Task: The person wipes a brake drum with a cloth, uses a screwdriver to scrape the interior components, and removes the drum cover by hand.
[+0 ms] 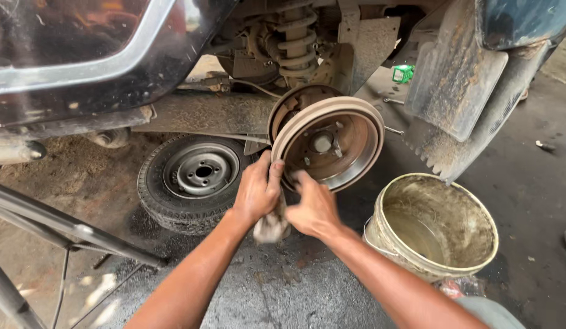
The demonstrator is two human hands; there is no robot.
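A rusty round brake drum (332, 143) sits on the hub of a raised vehicle, open face toward me. My left hand (257, 190) grips its lower left rim with the thumb against the edge. My right hand (312, 208) is closed around a dirty wadded rag (271, 226) and presses just under the drum's lower edge. The rag hangs between both hands.
A removed wheel with tyre (191, 180) lies flat under the car, left of the drum. A grimy pale bucket (432, 225) stands at the right. A mud flap (459, 103) hangs above it. Metal stand legs (63, 228) cross the lower left. Coil spring (295, 42) above.
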